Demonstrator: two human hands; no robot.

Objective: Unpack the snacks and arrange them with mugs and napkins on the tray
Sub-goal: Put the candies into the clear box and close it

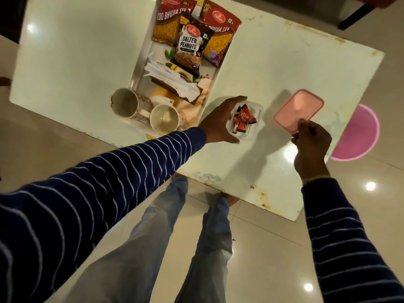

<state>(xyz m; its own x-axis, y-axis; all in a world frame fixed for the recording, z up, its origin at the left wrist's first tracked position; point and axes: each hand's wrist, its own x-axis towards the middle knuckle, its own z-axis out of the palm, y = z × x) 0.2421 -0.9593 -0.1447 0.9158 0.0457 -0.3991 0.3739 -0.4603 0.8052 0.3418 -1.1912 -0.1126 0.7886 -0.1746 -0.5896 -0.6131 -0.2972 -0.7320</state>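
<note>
A printed tray [140, 62] lies on the white table. On it sit two red bhujia sev packets [218, 33], a salted peanuts packet [189, 48], a pile of white napkins [172, 78] and two empty mugs [125, 103] at its near end. Right of the tray, my left hand [218, 121] grips a clear plastic box [251, 119] holding several red-wrapped sweets [242, 119]. My right hand [311, 145] pinches the near corner of the box's pink lid [299, 109], held just above the table, apart from the box.
The white table [284, 62] has rust spots along its near edge. A pink round stool [360, 134] stands beside its right corner. A dark chair leg [360, 14] is at the far right. My legs stand at the table's near edge.
</note>
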